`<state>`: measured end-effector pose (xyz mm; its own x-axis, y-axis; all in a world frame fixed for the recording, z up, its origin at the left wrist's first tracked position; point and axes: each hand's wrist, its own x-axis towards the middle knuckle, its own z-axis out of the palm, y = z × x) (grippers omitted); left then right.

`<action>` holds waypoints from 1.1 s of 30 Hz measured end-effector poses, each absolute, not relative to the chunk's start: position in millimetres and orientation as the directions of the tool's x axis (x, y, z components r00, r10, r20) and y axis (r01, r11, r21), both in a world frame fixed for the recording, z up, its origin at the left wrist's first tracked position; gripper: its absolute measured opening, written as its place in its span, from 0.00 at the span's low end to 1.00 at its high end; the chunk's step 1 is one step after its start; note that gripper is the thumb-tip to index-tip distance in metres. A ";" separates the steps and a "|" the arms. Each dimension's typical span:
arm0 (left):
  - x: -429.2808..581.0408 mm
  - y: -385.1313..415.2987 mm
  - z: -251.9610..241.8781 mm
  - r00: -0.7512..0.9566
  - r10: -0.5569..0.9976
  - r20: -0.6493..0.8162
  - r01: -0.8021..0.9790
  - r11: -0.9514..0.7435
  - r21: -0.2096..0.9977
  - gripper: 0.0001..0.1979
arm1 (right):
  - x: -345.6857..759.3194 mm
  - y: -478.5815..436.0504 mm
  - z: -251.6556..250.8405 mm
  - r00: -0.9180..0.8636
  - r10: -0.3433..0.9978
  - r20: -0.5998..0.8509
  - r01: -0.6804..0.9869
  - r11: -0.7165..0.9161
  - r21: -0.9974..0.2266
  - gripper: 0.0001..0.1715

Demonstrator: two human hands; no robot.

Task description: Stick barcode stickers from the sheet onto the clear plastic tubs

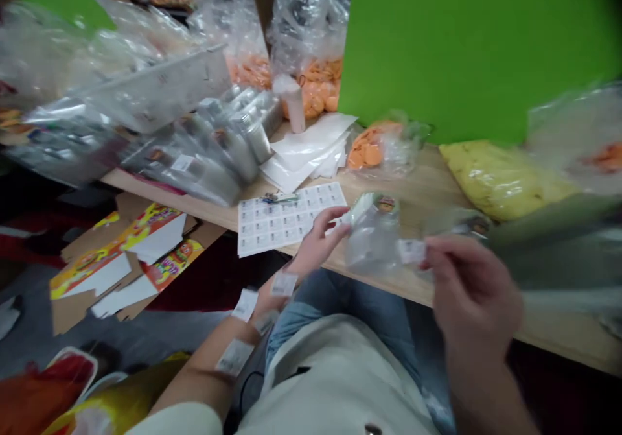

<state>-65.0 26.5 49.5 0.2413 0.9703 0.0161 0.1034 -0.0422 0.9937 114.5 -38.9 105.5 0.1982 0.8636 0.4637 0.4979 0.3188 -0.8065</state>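
Observation:
My right hand [471, 286] pinches a small white label [413, 251] between thumb and forefinger, and is blurred by motion. The label is beside the right edge of a clear plastic bag [373, 234] with a small picture of a burger at its top. On the bag's other side, my left hand [318, 244] has thumb and forefinger apart, tips close to the bag's left edge; whether they touch it I cannot tell. Several white labels [234, 357] are stuck along my left forearm and wrist. Left of the bag lies a printed label sheet [272, 231].
Stacked clear packs [208, 156] fill the table's left side. Behind are white sheets [311, 146], a white cup-like container [294, 104], and a bag of orange pieces [372, 146]. A yellow bag [505, 176] lies right, before a green panel [466, 46]. Flattened printed cartons [136, 253] lie lower left.

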 end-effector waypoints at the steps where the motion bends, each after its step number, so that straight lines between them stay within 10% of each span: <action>1: -62.2 21.2 49.8 0.298 0.950 0.093 0.155 -0.144 0.977 0.23 | 132.0 -33.6 104.8 0.274 0.874 0.401 0.475 0.240 -0.847 0.11; 8: -46.9 19.6 49.8 0.556 0.791 0.254 0.387 -0.517 0.764 0.38 | 168.2 19.0 86.5 -0.111 0.992 -0.053 0.229 -0.027 -0.973 0.28; 33: -39.5 14.7 52.9 0.368 0.907 0.204 0.314 -0.328 0.891 0.26 | 144.6 26.3 80.9 -0.341 0.939 0.036 0.524 0.222 -0.822 0.30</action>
<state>-39.5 14.7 52.9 0.3681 0.9070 0.2045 0.3143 -0.3283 0.8907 144.6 26.3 80.9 -0.3408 0.9394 0.0365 0.5240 0.2220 -0.8223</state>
